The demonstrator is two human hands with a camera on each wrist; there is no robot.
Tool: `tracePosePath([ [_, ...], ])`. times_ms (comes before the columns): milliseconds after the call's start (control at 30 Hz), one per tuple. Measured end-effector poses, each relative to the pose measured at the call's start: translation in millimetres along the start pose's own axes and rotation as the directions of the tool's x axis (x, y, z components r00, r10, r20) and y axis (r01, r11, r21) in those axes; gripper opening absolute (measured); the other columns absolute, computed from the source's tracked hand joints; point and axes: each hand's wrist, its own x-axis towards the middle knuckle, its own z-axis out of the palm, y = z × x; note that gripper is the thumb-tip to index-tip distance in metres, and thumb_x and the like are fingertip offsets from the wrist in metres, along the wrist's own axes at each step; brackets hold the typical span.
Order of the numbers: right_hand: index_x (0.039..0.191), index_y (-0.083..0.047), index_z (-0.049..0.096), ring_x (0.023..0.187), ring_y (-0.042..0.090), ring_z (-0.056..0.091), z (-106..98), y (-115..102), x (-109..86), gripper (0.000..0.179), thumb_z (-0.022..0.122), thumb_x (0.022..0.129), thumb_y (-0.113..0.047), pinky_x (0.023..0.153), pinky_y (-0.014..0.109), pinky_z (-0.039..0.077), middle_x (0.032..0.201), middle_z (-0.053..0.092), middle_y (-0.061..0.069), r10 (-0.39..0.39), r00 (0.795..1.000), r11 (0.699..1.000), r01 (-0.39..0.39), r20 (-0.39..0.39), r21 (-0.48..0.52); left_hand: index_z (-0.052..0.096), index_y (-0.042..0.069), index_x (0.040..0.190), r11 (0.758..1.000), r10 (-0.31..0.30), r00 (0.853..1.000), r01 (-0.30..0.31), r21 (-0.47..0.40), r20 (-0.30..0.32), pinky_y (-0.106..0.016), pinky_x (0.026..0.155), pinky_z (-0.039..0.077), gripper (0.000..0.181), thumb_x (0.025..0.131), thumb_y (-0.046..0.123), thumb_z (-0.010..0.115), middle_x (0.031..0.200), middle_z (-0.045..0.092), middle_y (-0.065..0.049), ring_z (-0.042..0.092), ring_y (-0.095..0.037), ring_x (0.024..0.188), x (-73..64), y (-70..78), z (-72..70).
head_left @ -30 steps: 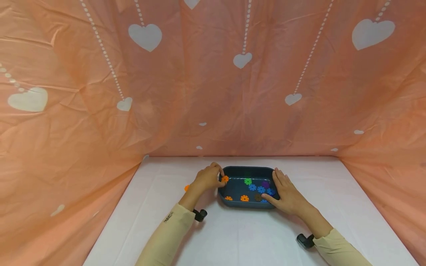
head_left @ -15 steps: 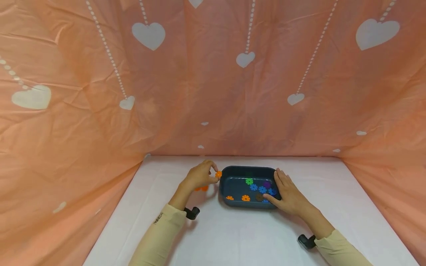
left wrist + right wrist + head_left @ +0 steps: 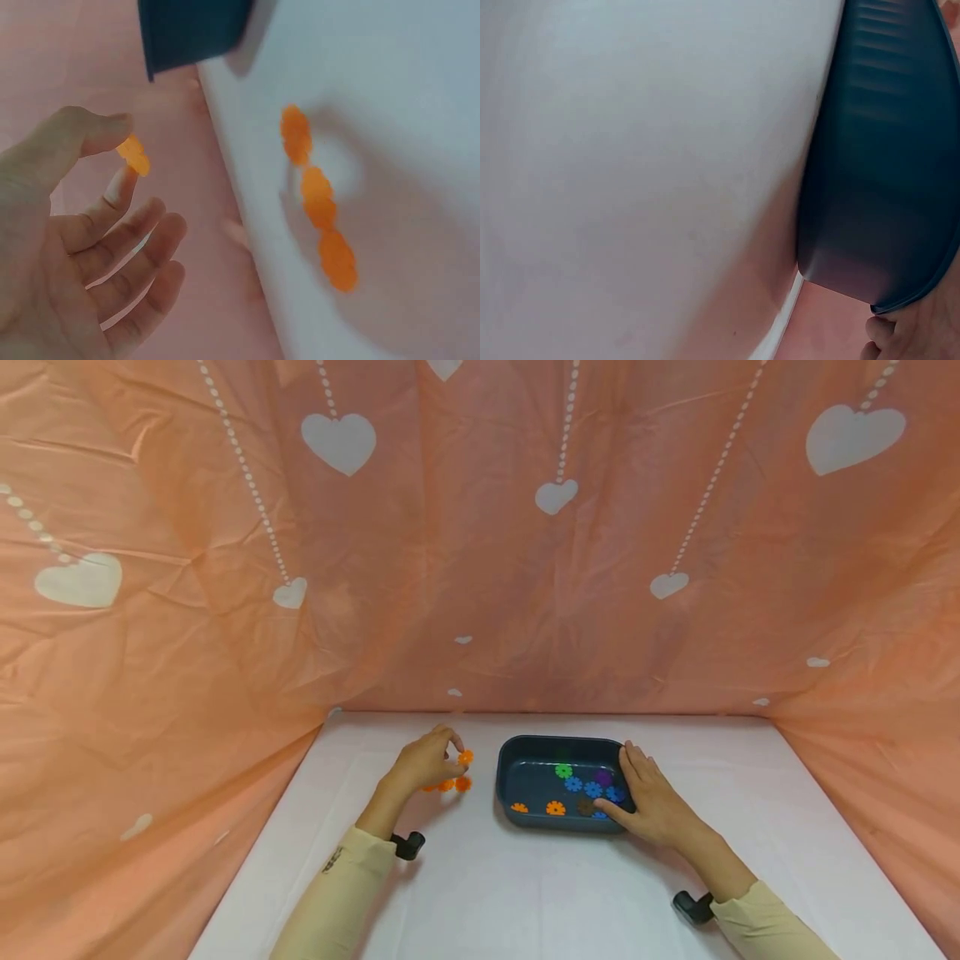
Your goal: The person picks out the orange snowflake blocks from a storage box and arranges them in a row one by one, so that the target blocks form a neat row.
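My left hand point(image 3: 426, 763) pinches an orange flower-shaped plastic piece point(image 3: 466, 757) between thumb and index finger, above the table; its other fingers are loosely bent in the left wrist view. Below it, three more orange flower-shaped pieces point(image 3: 318, 198) lie in a row on the white table. My right hand point(image 3: 654, 797) rests on the right end of a dark blue plastic bin point(image 3: 562, 823), fingers extended along the rim and thumb reaching inside. In the bin lie green point(image 3: 563, 771), purple point(image 3: 603, 777), brown point(image 3: 586, 807), orange point(image 3: 555, 808) and several blue pieces point(image 3: 593, 789).
A white cloth covers the table point(image 3: 517, 893). Pink curtains with white hearts point(image 3: 480, 568) hang behind it and at both sides. The bin's outer wall point(image 3: 877, 165) fills the right part of the right wrist view.
My left hand has moved left from the bin's left rim, carrying the orange piece out over the row on the table. My right hand stays on the bin.
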Motion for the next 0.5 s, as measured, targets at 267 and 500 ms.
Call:
tracePosePath([
  [267,0.163,0.015,0.021,0.160,0.052,0.017,0.9,1.8,0.1,0.107,0.065,0.101,-0.060,0.129,0.061,0.015,0.173,0.014,0.034,0.001,1.000,1.000,-0.001,0.000,0.003,0.068,0.014,0.113,0.999,-0.050,0.999,0.050,-0.008,0.012,-0.044,0.084,0.054,0.029,0.091,0.028,0.081,0.135,0.063,-0.006,0.064,-0.019,0.090,-8.0,-24.7,-0.6],
  [500,0.162,0.016,0.022,0.160,0.053,0.017,1.4,3.7,0.4,0.106,0.066,0.101,-0.059,0.128,0.063,0.016,0.173,0.015,0.034,-0.002,1.000,1.000,0.002,-0.003,-0.001,0.067,0.013,0.114,0.997,-0.075,0.997,0.074,0.030,0.034,-0.050,0.088,0.054,0.032,0.092,0.029,0.084,0.129,0.065,-0.008,0.065,-0.024,0.098,-14.2,-49.5,1.1],
])
